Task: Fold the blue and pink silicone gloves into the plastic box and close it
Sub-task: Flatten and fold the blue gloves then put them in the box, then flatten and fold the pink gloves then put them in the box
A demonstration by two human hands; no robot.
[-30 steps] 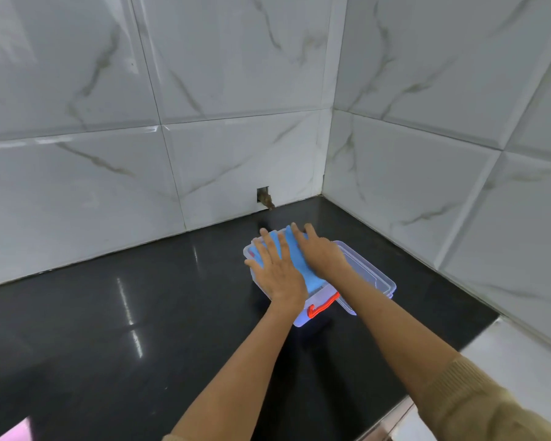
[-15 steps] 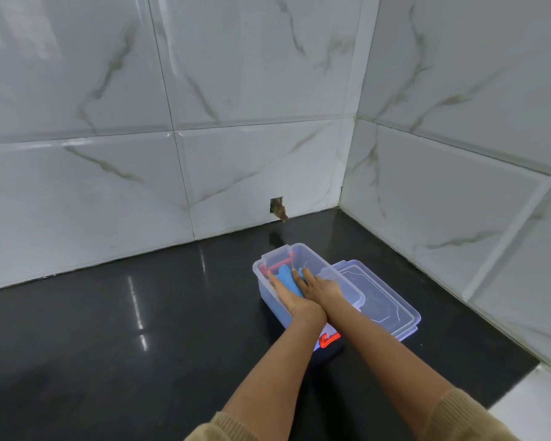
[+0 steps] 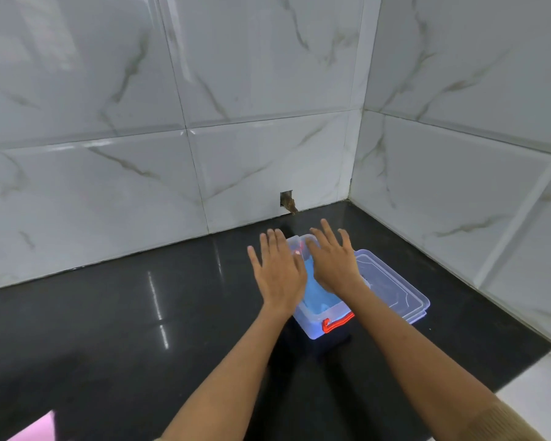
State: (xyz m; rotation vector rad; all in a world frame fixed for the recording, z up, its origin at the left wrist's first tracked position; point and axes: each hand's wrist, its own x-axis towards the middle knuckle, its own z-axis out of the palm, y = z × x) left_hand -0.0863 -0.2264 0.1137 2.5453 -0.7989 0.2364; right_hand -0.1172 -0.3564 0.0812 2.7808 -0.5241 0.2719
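Blue glove (image 3: 315, 292) in the open box (image 3: 318, 326), beneath both hands' spread, straight fingers: left hand (image 3: 277, 275), right hand (image 3: 334, 262).

The box (image 3: 312, 326) and its lid (image 3: 395, 291) are clear, smooth plastic; the latch (image 3: 337, 323) is glossy red plastic. The blue glove (image 3: 315, 297) looks matt and rubbery. The counter (image 3: 124, 329) is polished black stone, the wall tiles (image 3: 109, 90) glossy marbled white.
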